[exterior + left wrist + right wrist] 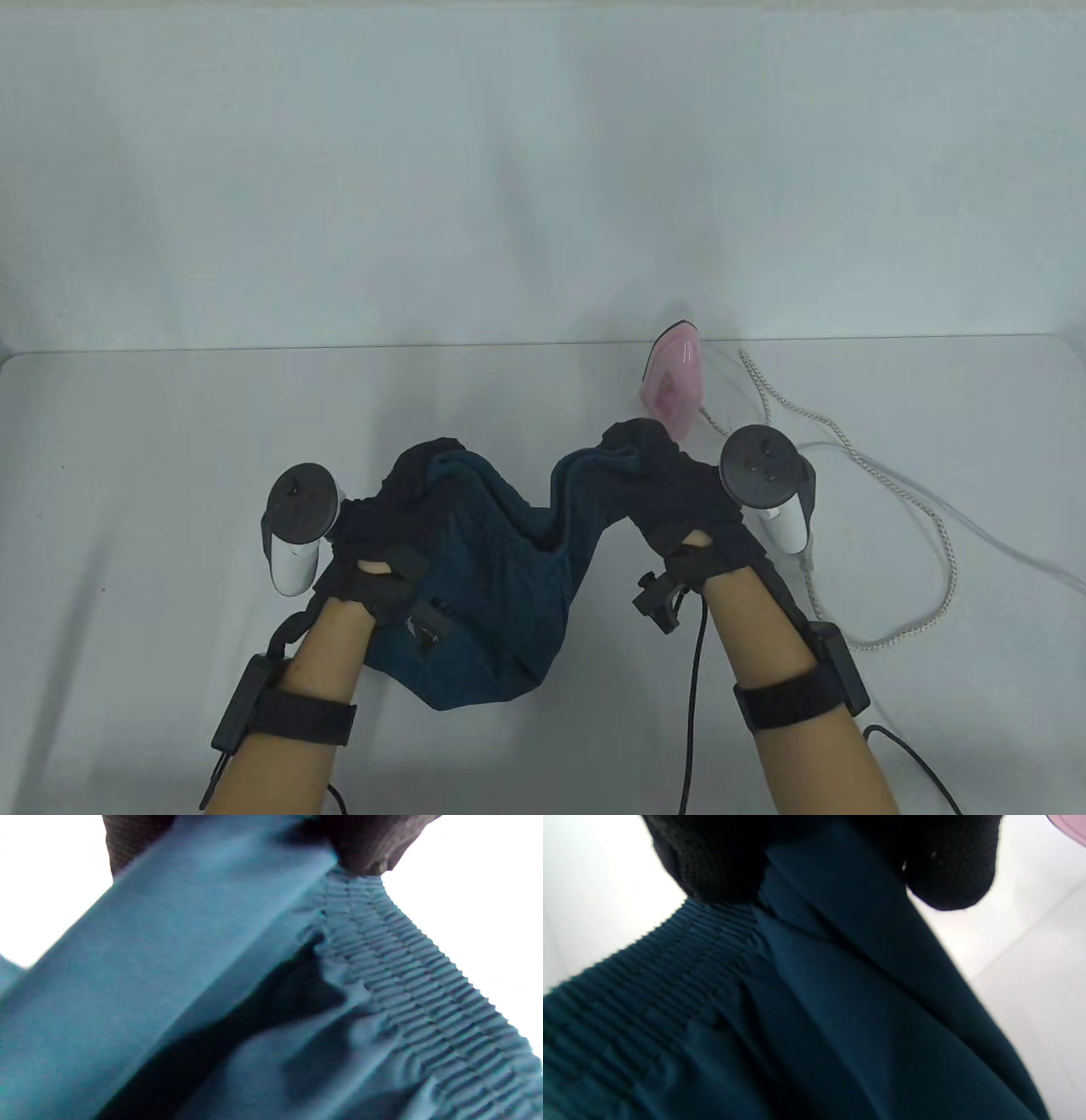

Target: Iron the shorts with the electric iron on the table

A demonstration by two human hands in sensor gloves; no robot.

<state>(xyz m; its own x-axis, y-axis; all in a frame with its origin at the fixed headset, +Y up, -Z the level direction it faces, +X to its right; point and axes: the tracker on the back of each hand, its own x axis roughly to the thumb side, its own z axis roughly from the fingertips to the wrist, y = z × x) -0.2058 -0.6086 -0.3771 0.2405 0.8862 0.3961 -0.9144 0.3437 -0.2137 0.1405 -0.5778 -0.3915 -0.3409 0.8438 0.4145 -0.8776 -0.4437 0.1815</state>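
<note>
gripping the teal shorts (501,594) by their ribbed elastic waistband, left hand (373,543) and right hand (679,501) hold them between them.
fingertips buried in soft folds; pink iron (673,382) beyond right hand, partly hidden.

— What sort of place am I working in?

— From my screen it looks like a staged recording set, not a home. The table (153,475) is plain and pale, with a white cloth backdrop (424,170) hung behind it.

— Anything else?

— Trackers, wrist straps and cables on my arms. A pink iron (673,378) with its cord (891,501) is the only household thing.
</note>
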